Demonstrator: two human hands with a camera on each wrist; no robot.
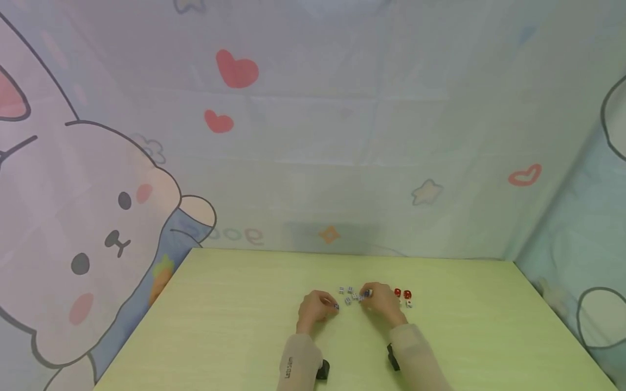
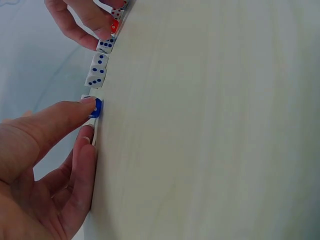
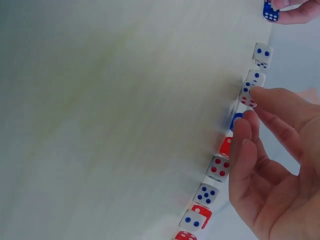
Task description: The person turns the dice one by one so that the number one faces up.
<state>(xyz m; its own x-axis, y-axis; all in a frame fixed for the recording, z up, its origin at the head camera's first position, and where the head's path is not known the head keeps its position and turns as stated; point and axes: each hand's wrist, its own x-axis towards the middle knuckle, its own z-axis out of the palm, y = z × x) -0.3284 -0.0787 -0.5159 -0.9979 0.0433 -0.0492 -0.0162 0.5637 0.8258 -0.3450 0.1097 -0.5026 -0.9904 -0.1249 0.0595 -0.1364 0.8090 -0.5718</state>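
My left hand pinches a blue die between thumb and fingers, low over the table; the same blue die shows at the top right of the right wrist view. My right hand holds a white die at its thumb and fingertips. Right by those fingertips is another blue die, partly covered by them. Between the hands lies a loose group of white dice with blue pips.
To the right of my right hand are red dice and white dice, some hidden by the hand. The light yellow-green table ends at a printed cloth backdrop. Dark wrist devices sit at both sleeves.
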